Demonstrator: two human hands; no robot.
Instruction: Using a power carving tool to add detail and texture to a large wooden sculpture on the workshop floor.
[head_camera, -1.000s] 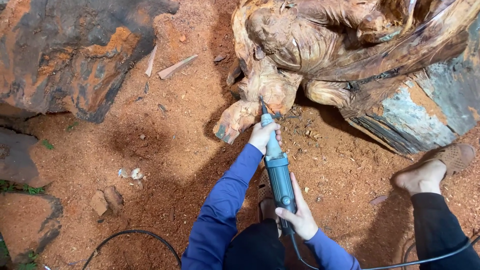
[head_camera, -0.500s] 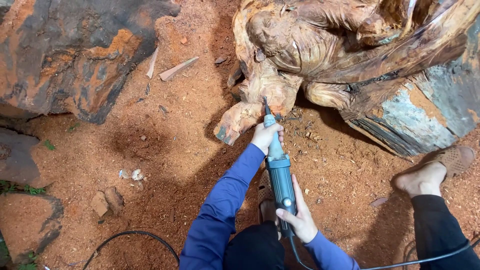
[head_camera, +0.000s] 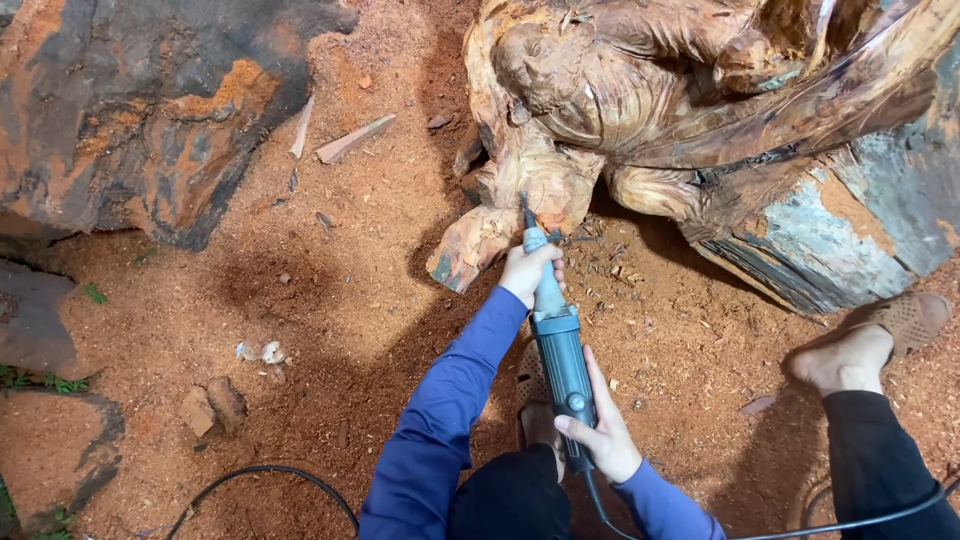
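Observation:
My left hand (head_camera: 528, 272) grips the narrow front neck of a blue-grey corded rotary grinder (head_camera: 562, 360). My right hand (head_camera: 603, 437) holds the grinder's rear body. The tool's thin bit (head_camera: 523, 207) touches a rounded lobe at the base of a big carved wooden root sculpture (head_camera: 640, 110). A pale stub of the carving (head_camera: 468, 247) juts out onto the ground just left of the bit. Both my arms wear blue sleeves.
A large dark and orange rock (head_camera: 130, 110) fills the upper left. Reddish sawdust ground (head_camera: 330, 330) holds wood slivers (head_camera: 352, 139) and small stones (head_camera: 212, 407). A black cable (head_camera: 255, 473) curves at the bottom left. My sandalled foot (head_camera: 868, 345) rests at the right beside the sculpture's bark-covered base (head_camera: 820, 240).

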